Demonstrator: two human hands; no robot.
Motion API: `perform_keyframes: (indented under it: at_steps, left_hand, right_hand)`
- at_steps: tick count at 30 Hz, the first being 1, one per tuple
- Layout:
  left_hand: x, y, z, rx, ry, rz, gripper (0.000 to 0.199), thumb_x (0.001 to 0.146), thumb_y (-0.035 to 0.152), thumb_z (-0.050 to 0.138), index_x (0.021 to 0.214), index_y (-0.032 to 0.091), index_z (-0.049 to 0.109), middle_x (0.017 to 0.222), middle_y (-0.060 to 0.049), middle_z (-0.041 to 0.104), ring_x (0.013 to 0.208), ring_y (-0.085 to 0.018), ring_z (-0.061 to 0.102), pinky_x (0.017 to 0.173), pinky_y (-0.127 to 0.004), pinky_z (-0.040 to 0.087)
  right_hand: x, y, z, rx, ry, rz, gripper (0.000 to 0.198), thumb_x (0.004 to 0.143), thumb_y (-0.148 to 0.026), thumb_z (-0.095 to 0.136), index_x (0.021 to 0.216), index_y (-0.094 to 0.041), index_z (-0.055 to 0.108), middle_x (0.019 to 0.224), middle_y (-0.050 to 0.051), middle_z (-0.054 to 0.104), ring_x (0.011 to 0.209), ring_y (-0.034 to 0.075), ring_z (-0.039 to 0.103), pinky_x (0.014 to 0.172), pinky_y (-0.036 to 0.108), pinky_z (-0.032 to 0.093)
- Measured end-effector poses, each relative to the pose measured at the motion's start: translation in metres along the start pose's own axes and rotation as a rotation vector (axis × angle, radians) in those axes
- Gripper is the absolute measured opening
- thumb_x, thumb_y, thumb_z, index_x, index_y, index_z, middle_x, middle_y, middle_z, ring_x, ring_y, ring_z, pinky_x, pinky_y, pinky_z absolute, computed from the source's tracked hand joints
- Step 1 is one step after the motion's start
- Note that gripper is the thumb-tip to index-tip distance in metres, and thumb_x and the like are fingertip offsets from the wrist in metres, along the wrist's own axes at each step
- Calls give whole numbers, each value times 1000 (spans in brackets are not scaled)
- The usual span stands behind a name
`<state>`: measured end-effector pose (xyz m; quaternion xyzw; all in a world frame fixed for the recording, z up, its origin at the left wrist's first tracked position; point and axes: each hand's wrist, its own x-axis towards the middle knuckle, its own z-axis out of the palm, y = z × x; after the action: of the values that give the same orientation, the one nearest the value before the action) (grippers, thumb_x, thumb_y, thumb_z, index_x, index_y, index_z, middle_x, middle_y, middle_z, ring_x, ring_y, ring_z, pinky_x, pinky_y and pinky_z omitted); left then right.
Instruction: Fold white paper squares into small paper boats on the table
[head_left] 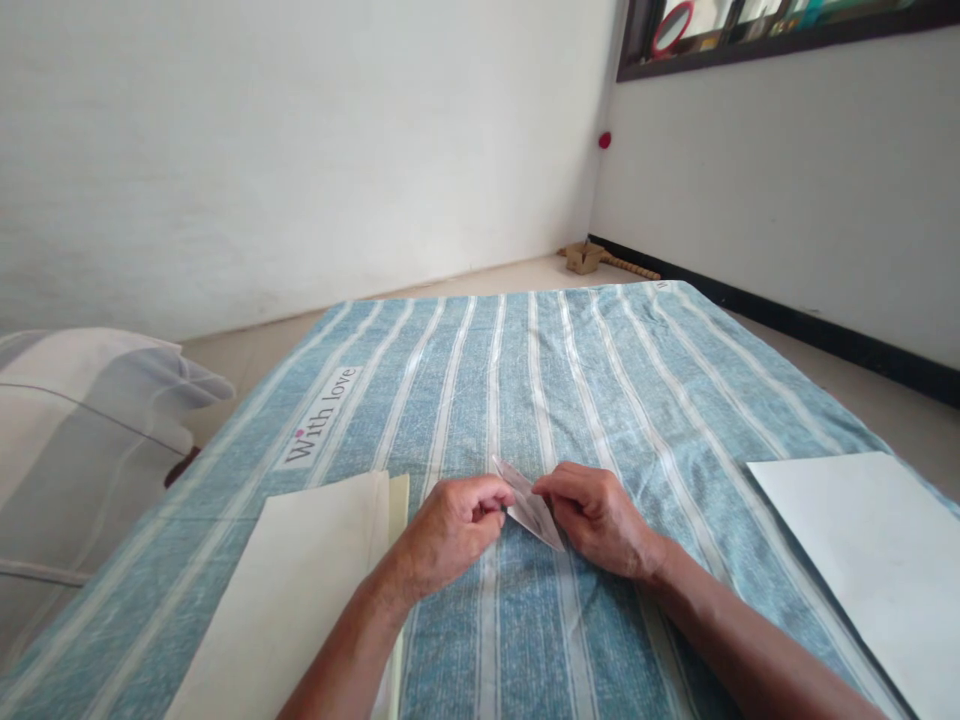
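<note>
Between my two hands is a small, pale, leaf-shaped piece [531,510], pointed at both ends, that looks like folded paper. My left hand [466,515] pinches its left side between thumb and bent fingers. On its right side my right hand [600,515] has its fingers curled in a pinch. The piece is tilted, one point away from me and the other toward my right wrist. My fingertips hide part of its edges. Both hands are just above the blue and white striped cloth [517,400].
A stack of white and yellowish sheets [300,570] lies beside my left forearm. To the right lies another white sheet or board [862,540]. A grey and white cloth-covered object [90,440] stands at the left. A small cardboard box [584,258] rests on the floor by the far corner.
</note>
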<state>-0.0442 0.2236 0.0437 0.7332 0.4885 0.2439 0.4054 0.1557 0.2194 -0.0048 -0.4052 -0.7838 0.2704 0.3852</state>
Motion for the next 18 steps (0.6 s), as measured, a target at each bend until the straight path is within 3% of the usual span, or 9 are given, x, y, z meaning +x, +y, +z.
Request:
perform_keyframes:
  at_steps: [5,11,18]
  left_hand:
    - [2,-9,6,101,30,115,17,74,13,50,70,20,64,62,3,57,59,-13,50,58,-23,36]
    - [3,-15,9,171,10,154,14,76,11,49,70,20,58,61,4,52,57,-12,48,57,-22,35]
    - [3,-12,11,281,32,214,17,78,9,48,79,20,60,70,1,58,65,-14,54,63,-24,39]
  right_hand:
    - [2,8,2,-24,9,-84,36,80,1,42,95,-18,69,89,7,66,80,15,63,69,25,49]
    - [5,5,0,10,-22,-71,33,84,-1,44,92,-19,70,88,6,65,79,14,63,69,24,49]
    - [5,3,0,0,-41,-85,26,86,-6,47,85,-18,70,87,6,65,77,14,62,68,24,48]
